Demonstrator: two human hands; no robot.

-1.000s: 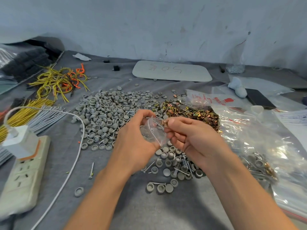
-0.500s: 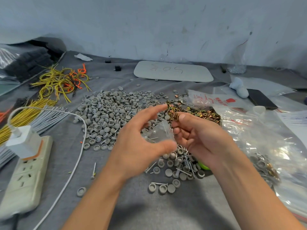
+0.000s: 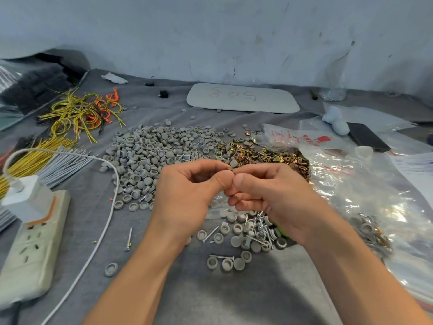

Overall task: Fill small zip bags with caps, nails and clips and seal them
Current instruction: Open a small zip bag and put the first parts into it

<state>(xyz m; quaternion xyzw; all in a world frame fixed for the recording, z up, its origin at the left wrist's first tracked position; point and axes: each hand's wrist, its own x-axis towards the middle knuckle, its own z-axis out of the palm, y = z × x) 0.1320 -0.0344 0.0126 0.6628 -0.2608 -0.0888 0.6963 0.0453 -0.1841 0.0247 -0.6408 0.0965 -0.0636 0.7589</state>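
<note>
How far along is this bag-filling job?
Done, it seems: the big clear bag on the right holds small filled packets. In hand: the left hand and right hand pinch the top of one small zip bag, apparently sealing it. Left: plenty, since a heap of grey caps, a pile of brass clips and loose screws lie unbagged.

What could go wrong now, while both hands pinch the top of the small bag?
1. A small brass-coloured piece shows just where the left hand and right hand pinch the small zip bag. If it is a clip in the zip, the seal may stay open.
2. The bag hangs over loose caps and nails; with a poor seal, its contents could fall and mix with them.
</note>
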